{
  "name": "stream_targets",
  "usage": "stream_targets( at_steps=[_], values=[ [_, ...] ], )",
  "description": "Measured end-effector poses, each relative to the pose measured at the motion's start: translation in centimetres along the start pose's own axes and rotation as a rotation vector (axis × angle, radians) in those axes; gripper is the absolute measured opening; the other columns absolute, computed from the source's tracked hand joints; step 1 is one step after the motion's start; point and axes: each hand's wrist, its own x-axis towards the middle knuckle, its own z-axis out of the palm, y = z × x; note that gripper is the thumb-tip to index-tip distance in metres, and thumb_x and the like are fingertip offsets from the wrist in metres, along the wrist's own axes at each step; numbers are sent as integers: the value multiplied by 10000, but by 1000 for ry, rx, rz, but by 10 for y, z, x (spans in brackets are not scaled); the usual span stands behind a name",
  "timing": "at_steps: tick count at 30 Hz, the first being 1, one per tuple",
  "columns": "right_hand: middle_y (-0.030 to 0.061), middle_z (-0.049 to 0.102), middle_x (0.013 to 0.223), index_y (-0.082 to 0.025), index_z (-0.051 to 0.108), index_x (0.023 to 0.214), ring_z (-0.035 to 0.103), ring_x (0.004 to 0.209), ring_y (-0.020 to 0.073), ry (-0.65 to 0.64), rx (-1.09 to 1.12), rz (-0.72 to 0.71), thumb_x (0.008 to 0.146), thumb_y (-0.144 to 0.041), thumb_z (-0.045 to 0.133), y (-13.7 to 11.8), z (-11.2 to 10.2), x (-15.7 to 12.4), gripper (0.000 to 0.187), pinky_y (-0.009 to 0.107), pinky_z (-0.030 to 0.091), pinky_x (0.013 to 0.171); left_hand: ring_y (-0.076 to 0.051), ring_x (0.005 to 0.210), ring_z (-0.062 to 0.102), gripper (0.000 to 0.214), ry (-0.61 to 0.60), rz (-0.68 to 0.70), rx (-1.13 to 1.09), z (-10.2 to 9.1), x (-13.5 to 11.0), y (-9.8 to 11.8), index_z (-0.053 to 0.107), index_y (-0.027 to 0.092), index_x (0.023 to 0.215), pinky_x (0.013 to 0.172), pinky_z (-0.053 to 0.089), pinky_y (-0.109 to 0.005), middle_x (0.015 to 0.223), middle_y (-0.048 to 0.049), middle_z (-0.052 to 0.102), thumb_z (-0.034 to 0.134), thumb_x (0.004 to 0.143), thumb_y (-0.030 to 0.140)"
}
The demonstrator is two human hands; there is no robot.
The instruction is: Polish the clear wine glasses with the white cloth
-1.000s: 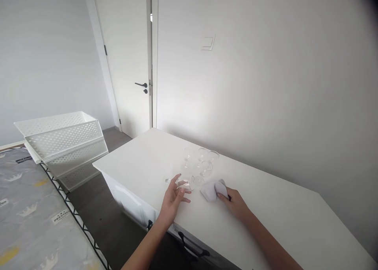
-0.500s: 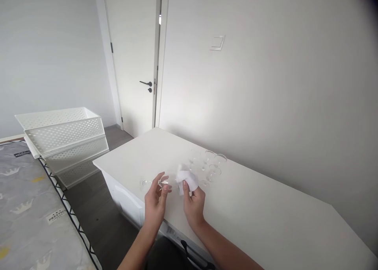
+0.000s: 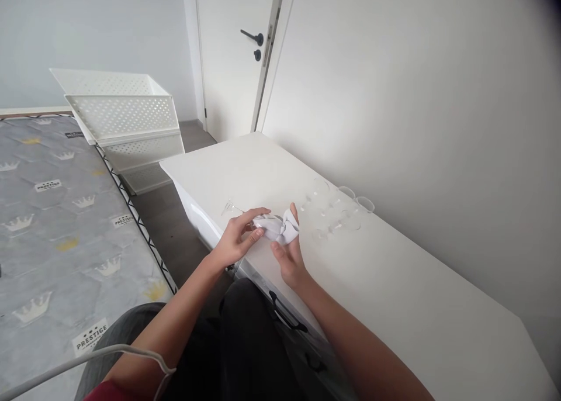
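My left hand is closed around the bowl of a clear wine glass, which lies sideways with its stem and foot pointing left. A white cloth fills the bowl and bunches out of its mouth. My right hand grips the cloth at the glass's opening, thumb in front and fingers behind. Both hands are just above the near edge of the white cabinet top. Several other clear glasses stand close together to the right of my hands; their outlines are faint.
A white wall with a door rises behind the cabinet. On the left are a grey patterned mattress and stacked white perforated baskets. A pale cable crosses the lower left. Black handles are on the cabinet front.
The cloth has gone from beside the glass into its bowl, and my hands have come together around it. The view has tilted down and shifted left.
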Motion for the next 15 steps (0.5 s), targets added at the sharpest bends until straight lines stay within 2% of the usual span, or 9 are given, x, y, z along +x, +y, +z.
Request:
stream_targets(
  at_steps=[2,5,7,9,11,13,15],
  values=[
    [31,329,1762,-404,67,1737,374,1616,266,24,105,80,1006,-503,671,0,-2,4,953,518,315,1331,-279,1071,707,424,-59,47,-9,-3,0,-1,680,248,1435,924,585,-384,1275,-139,741,661,1022,340],
    [33,451,1684,-421,160,1726,469,1553,281,80,291,198,1020,-607,587,1,-3,12,846,556,415,1269,-347,1382,591,429,-161,122,-40,-9,1,-6,660,274,1460,1120,509,-501,1499,-161,634,633,1033,300],
    [42,528,1622,-412,260,1705,505,1519,289,128,351,221,1027,-605,565,2,-2,16,768,569,458,1233,-361,1464,523,412,-184,169,-8,-12,2,-11,694,284,1421,1178,458,-548,1560,-158,590,664,1011,271],
    [43,559,1595,-396,386,1656,507,1511,288,186,335,196,1028,-561,584,3,-1,17,679,563,457,1235,-361,1436,541,393,-143,194,51,-11,2,-14,737,288,1366,1164,466,-547,1524,-155,621,719,975,255],
    [47,571,1584,-367,482,1600,501,1514,286,232,277,155,1034,-531,594,2,0,14,600,550,420,1265,-350,1328,604,406,-59,181,79,-8,1,-17,755,276,1342,1077,522,-499,1421,-160,685,775,937,270],
    [32,525,1637,-355,515,1578,439,1567,271,237,178,118,1049,-523,587,0,2,10,560,518,339,1321,-309,1136,667,412,57,131,83,-3,-1,-18,766,253,1321,909,570,-400,1288,-152,737,805,915,312],
    [-6,421,1723,-367,487,1604,329,1634,246,183,68,88,1058,-528,581,-2,3,6,576,475,247,1365,-247,932,670,403,163,64,98,0,-2,-18,783,232,1272,738,545,-309,1168,-127,757,831,892,358]
  ],
)
